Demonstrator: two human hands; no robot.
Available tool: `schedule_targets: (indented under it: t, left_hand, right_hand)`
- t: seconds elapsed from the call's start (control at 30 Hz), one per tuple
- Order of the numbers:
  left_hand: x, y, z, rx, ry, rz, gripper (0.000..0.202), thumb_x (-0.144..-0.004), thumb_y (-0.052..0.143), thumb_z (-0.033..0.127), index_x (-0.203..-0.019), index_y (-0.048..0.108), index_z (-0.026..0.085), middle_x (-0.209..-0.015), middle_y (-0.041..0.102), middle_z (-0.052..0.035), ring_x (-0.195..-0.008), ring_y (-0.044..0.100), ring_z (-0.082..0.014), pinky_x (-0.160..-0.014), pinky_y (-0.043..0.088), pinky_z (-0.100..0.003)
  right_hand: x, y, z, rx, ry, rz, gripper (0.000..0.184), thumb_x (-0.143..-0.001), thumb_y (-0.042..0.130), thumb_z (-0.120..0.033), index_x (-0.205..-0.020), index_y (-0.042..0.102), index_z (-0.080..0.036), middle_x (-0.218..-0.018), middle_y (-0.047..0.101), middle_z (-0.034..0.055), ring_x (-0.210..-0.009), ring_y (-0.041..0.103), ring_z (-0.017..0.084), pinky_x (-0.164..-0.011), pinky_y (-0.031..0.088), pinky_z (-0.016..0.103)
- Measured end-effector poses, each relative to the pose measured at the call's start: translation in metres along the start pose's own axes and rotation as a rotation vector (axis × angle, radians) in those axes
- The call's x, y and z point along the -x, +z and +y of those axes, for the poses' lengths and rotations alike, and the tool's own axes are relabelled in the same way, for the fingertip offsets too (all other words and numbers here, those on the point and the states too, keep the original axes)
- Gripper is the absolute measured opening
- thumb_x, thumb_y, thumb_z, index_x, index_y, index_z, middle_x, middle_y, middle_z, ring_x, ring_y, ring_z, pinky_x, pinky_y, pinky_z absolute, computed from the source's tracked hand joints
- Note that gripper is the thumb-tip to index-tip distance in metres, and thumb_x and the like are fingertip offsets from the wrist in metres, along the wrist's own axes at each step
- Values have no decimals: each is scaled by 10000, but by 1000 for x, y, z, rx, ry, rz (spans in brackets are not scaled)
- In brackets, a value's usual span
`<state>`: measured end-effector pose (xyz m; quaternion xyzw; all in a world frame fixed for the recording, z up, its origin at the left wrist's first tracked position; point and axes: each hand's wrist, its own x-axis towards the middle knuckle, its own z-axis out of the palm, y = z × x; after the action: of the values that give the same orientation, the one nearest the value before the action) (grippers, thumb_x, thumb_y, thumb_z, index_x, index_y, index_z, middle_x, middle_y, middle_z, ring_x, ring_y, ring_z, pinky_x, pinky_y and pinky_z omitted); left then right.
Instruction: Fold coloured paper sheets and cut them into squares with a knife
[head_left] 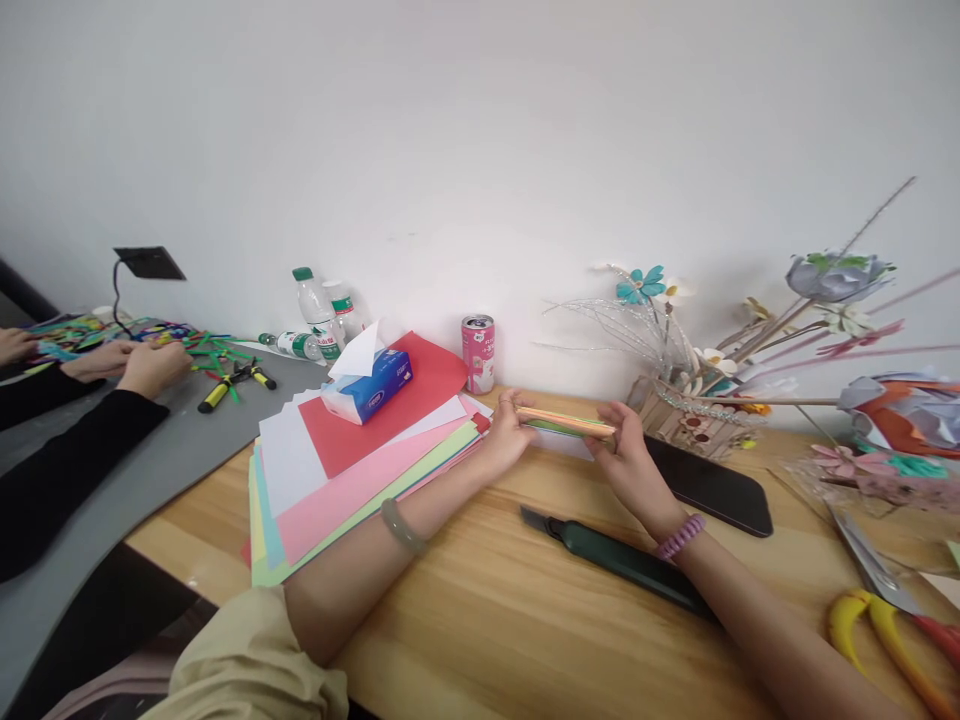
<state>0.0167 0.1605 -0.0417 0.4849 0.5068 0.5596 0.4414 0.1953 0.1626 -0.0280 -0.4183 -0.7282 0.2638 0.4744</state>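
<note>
Nearest, R side: scissors (874,590) w/ yellow/red handles, close to the R forearm. Then green cutter (637,565) flat on the tabletop (465,600), blade end bare & pointing far-left, butt hidden under the R forearm. Risk IMO: arm drops or sweeps back -> knocks the cutter or meets the blade.

Next, phone (709,490), dark & flat, just right of the R wrist; elbow swing could shove it.

Hands: both on the thin paper stack (566,422), held above the tabletop btwn cutter & wall. L hand (511,430) pinches its left end, R hand (622,450) grips the right end. Sheet count n/a, edge-on. If one grip slackens, layers prob fan out/skew; squeezing the ends inward could bow it.

Left of L forearm: loose colored sheets (337,515), uneven edges; sleeve drag could slide them toward the near-left edge. Tissue pack (371,385) sits on top.

Behind: pink can (478,355) near L hand, tip risk if it's bumped. Flower basket (675,415) limits reach far-right.

Far left: co-worker's hands (154,365) & pliers (238,385) on grey mat, well apart. Best room: bare wood btwn forearms, near side of cutter. Wall (480,150) caps far side.
</note>
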Motion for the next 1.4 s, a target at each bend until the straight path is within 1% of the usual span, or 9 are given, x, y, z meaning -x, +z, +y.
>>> schedule_targets:
  t: [0.1, 0.23, 0.43, 0.63, 0.77, 0.87, 0.97, 1.13, 1.4]
  left_hand:
    - [-1, 1, -2, -40, 42, -9, 661, -682, 516, 27, -1278, 298, 209, -1216, 515, -75, -1071, 519, -187, -885, 408, -295]
    - [-3, 3, -4, -144, 71, -34, 522, -778, 476, 93, -1265, 312, 182, -1141, 556, -83, -1078, 520, -188, -925, 385, -317]
    - [5, -2, -1, -432, 185, -137, 516, -641, 490, -26, -1109, 510, 191, -1112, 571, -73, -1140, 453, -234, -1010, 293, -380]
    - [10, -15, 12, -669, 318, -293, 385, -657, 453, -28, -900, 620, 220, -1062, 596, -37, -1082, 498, -221, -986, 312, -370]
    - [4, -26, 21, -759, 345, -398, 291, -704, 586, 98, -962, 628, 226, -1098, 620, -35, -1075, 533, -218, -946, 355, -311]
    - [1, -33, 26, -804, 334, -442, 429, -620, 727, 226, -1036, 624, 240, -1148, 619, -38, -1100, 534, -241, -930, 370, -291]
    - [1, -35, 29, -820, 320, -447, 472, -591, 744, 257, -1050, 631, 262, -1149, 630, -23, -1090, 549, -245, -915, 375, -273]
    - [3, -33, 27, -796, 305, -372, 425, -604, 676, 159, -1012, 653, 276, -1023, 681, -5, -973, 603, -236, -868, 394, -256]
    - [-13, -22, 29, -685, 225, -210, 179, -827, 547, 189, -992, 610, 164, -934, 649, -53, -897, 604, -206, -808, 459, -332]
  right_hand:
    - [2, 2, 1, 7, 24, -13, 420, -867, 509, -367, -1247, 449, -199, -1253, 483, 95, -1057, 521, 229, -844, 454, 458]
    - [1, 4, 6, 99, 11, -78, 405, -868, 510, -365, -1232, 464, -194, -1232, 501, 91, -1034, 534, 220, -837, 459, 452]
    - [6, 4, 11, 360, -76, -231, 353, -861, 523, -343, -1178, 502, -190, -1199, 522, 83, -1020, 537, 211, -843, 451, 445]
    - [5, -9, 4, 583, -214, -478, 332, -856, 532, -350, -1142, 527, -183, -1179, 534, 79, -1007, 542, 204, -830, 461, 434]
    - [-8, -21, -2, 732, -255, -618, 334, -863, 524, -348, -1151, 520, -181, -1126, 561, 72, -927, 573, 181, -780, 486, 402]
    - [-18, -23, -9, 824, -267, -699, 310, -872, 512, -340, -1133, 525, -172, -1034, 588, 53, -826, 589, 150, -713, 503, 359]
    - [-25, -20, -15, 878, -288, -757, 301, -869, 518, -343, -1115, 534, -170, -1026, 590, 50, -827, 588, 150, -712, 502, 358]
    - [-29, -19, -16, 916, -258, -727, 314, -865, 523, -344, -1126, 528, -170, -1048, 584, 55, -847, 587, 158, -723, 500, 368]
    - [-46, -22, -16, 773, -51, -410, 323, -868, 512, -364, -1134, 527, -181, -1065, 579, 58, -858, 583, 160, -732, 497, 370]
